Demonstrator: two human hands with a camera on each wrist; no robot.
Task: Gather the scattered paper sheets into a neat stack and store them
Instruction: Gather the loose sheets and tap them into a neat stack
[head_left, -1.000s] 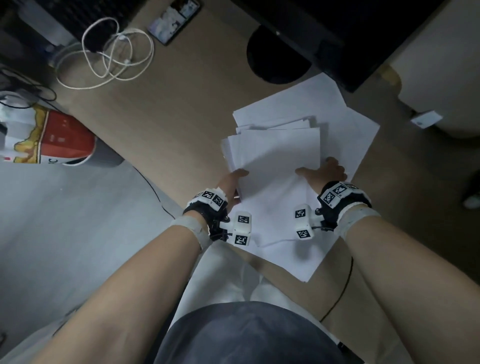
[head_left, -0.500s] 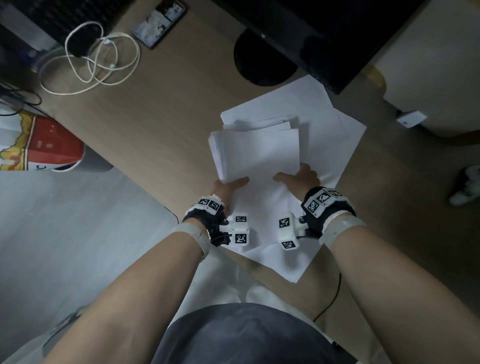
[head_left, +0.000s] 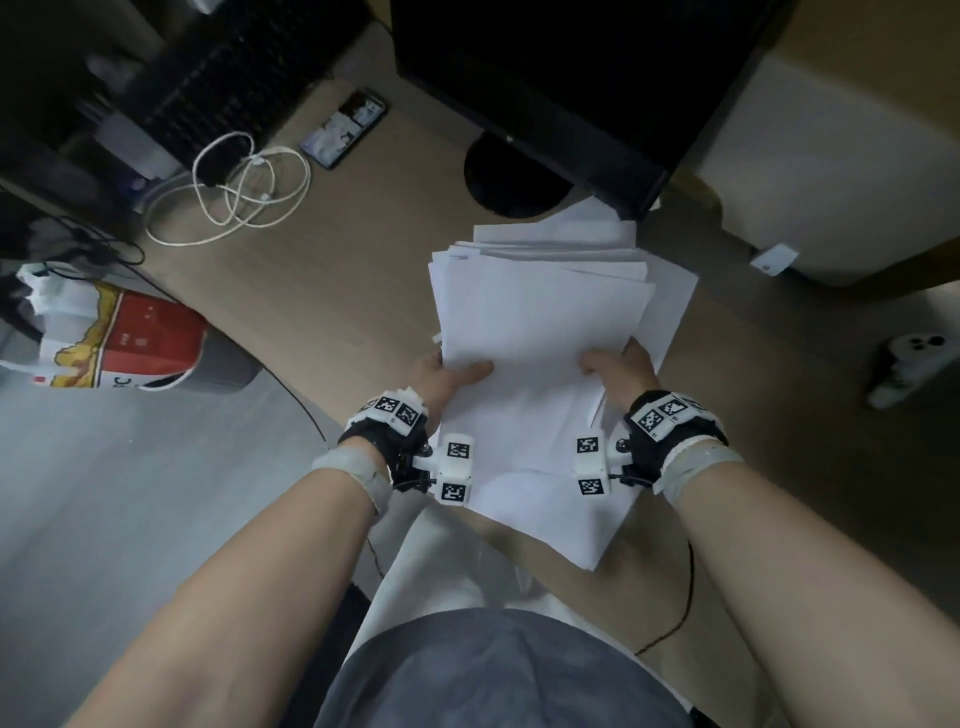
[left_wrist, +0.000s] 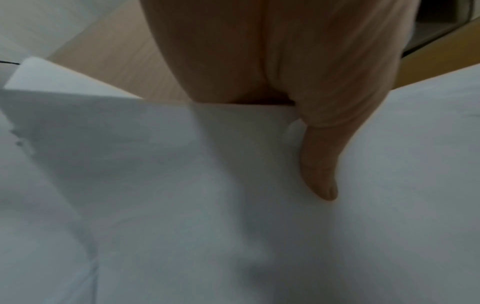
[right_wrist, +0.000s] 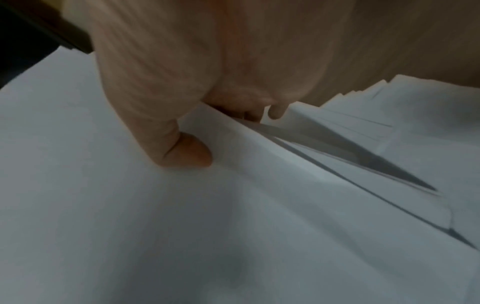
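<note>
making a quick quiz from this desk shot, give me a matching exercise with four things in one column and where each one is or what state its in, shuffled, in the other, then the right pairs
Things:
1. paper stack
2. white cable
3. phone
4. red and white bucket

Places or states:
A. lying flat on the desk, screen lit, beside the keyboard
B. pinched at its near edge by the left hand and the right hand
C. below the desk edge, on the person's left
D. coiled loosely on the desk

Pairs: 1-B, 2-D, 3-A, 4-C

White paper sheets (head_left: 540, 312), tan desk (head_left: 332, 291)
</note>
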